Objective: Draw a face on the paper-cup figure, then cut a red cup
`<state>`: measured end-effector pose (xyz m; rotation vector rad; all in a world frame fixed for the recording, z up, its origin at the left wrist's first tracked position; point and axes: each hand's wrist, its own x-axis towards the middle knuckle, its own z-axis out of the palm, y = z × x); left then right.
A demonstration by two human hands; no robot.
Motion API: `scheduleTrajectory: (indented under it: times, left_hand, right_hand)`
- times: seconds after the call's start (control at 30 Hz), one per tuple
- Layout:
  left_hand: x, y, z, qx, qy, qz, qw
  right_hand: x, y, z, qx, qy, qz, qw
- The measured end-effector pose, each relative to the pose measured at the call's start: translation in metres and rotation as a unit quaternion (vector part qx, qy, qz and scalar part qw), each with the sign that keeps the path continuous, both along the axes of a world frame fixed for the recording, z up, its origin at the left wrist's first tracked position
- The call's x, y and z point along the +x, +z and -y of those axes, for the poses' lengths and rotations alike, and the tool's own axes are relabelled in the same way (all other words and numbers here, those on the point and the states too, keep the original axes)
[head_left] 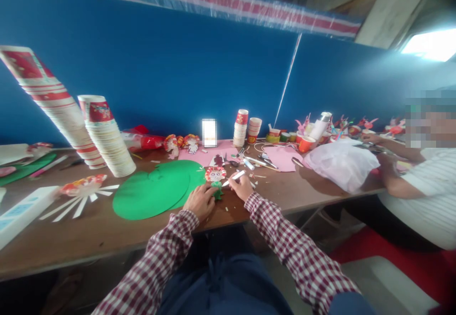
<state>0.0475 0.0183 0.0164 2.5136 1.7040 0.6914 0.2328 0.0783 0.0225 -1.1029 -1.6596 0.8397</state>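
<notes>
A small paper doll [215,175] with a red-and-white fringe, a drawn face and a green body lies near the table's front edge. My left hand [200,203] rests on the table at its left, fingers bent and closed on the doll's green part. Between the fingers of my right hand [243,187] is a white marker pen [235,177], its tip pointing left towards the doll. Whether the tip touches the paper I cannot tell. Large green paper circles [151,191] lie overlapping to the left of my left hand.
Tall paper cup stacks [109,139] lean at the left, near a fringed cup piece [83,186] and a long white box [26,213]. Pink paper [280,158], scissors [233,163] and pens lie behind my hands. Rightward are a plastic bag [344,163] and another person [431,182].
</notes>
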Motion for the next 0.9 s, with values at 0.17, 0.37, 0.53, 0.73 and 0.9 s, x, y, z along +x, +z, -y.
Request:
scheduleTrajectory:
  times: [0.17, 0.37, 0.53, 0.73, 0.9]
  left_hand:
    - [-0.001, -0.004, -0.003, 0.026, 0.011, 0.034, 0.999]
    - [-0.008, -0.005, -0.004, 0.073, 0.042, 0.072, 0.994]
    - [-0.011, -0.004, -0.004, 0.092, 0.054, 0.071, 0.992]
    - [-0.011, -0.004, -0.004, 0.081, 0.032, 0.054, 0.995]
    - [-0.009, -0.002, -0.002, 0.049, 0.02, 0.029, 0.998]
  right_hand:
    - [0.0, 0.003, 0.001, -0.003, -0.004, -0.006, 1.0]
    - [0.0, 0.004, 0.001, -0.006, -0.005, -0.009, 1.0]
    - [0.001, 0.003, 0.001, -0.005, -0.004, -0.006, 1.0]
    - [-0.001, 0.004, 0.001, -0.002, -0.006, -0.003, 1.0]
    - [-0.001, 0.003, 0.001, -0.003, -0.004, -0.002, 1.0]
